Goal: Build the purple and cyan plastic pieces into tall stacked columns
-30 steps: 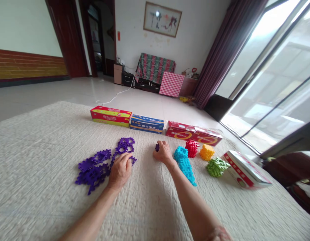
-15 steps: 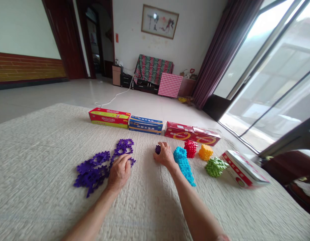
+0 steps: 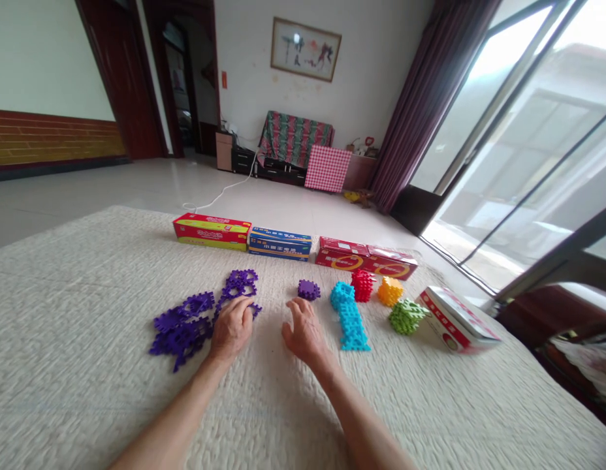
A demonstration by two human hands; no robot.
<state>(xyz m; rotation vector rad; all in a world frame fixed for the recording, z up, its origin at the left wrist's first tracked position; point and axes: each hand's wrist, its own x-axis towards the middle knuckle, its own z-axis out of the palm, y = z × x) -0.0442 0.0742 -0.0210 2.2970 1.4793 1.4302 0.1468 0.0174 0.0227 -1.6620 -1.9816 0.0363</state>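
Observation:
My left hand rests at the right edge of a loose spread of purple interlocking plastic tiles. Its fingers are bent and close together on a purple tile that is partly hidden beneath them. My right hand is just above the mat, fingers apart and empty. Just beyond its fingertips lies a small stack of purple tiles, not touched. To the right of that hand, a row of light-blue tiles leans down from a short blue stack.
Red, yellow and green tile stacks stand to the right, near a white-and-red box. Behind runs a line of boxes: red-and-yellow, blue and dark red. Everything sits on a cream quilted mat.
My right hand has let go of the small purple stack and drawn back toward me and to the left, its fingers opening. My left hand has stayed on the purple tiles.

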